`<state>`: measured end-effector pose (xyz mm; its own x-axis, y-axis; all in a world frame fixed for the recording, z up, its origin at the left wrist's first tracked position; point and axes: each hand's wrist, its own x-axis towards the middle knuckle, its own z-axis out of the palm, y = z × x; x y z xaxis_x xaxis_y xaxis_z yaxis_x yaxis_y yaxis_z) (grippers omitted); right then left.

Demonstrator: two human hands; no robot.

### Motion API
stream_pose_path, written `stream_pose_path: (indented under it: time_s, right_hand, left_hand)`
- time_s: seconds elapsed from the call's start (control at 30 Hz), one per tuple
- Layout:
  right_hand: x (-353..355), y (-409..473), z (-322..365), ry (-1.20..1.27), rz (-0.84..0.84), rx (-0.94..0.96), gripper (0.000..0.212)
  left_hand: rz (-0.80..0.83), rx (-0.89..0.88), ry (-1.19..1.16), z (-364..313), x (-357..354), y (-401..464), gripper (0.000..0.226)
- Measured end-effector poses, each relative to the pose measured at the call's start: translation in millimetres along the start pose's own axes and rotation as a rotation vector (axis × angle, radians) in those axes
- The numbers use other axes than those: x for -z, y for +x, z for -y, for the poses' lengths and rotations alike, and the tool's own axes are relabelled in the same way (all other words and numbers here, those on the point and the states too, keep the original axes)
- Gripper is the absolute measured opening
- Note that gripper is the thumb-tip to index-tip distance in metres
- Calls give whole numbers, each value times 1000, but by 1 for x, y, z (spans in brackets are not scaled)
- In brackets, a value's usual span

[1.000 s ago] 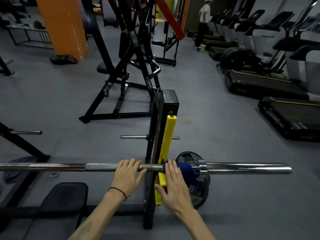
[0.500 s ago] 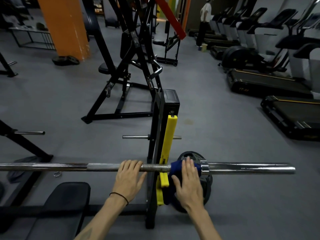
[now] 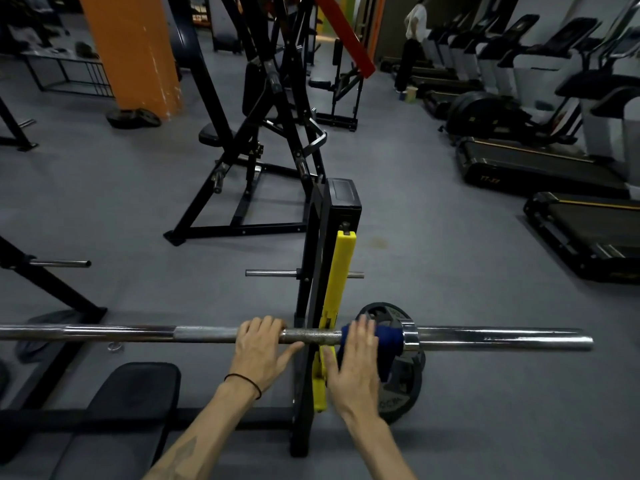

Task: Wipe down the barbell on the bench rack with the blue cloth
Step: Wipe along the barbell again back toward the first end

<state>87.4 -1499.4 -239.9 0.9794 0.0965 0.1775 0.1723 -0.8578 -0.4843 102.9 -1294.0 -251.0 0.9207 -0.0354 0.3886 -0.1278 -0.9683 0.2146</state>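
Left hand (image 3: pixel 260 351) gripping bar (image 3: pixel 485 337); right hand (image 3: pixel 353 368), fingers straight, pressing blue cloth (image 3: pixel 389 339) on bar beside rack (image 3: pixel 313 271).

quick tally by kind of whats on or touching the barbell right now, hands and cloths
hands: 2, left hand curled over the barbell, right hand flat on the cloth
blue cloths: 1, blue cloth draped over the bar beside the collar
total: 3

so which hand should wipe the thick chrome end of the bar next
The right hand. It already presses the blue cloth onto the barbell, right beside the collar where the chrome end begins. The left hand grips bare bar on the far side of the rack post.
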Motion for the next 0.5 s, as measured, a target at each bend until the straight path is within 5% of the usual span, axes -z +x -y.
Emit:
stream_pose_path:
  time_s: [0.1, 0.2, 0.33, 0.5]
  right_hand:
    - [8, 0, -13, -61, 85, 178, 87]
    - [24, 6, -47, -76, -27, 86, 81]
    - [12, 8, -10, 57, -70, -112, 96]
    - [9, 7, -1, -93, 80, 164, 89]
  left_hand:
    - [-46, -38, 0, 2, -4, 1, 44]
    - [-16, -55, 5, 5, -4, 5, 45]
    - [305, -54, 81, 6, 22, 27, 55]
    - [636, 29, 50, 7, 38, 59, 62]
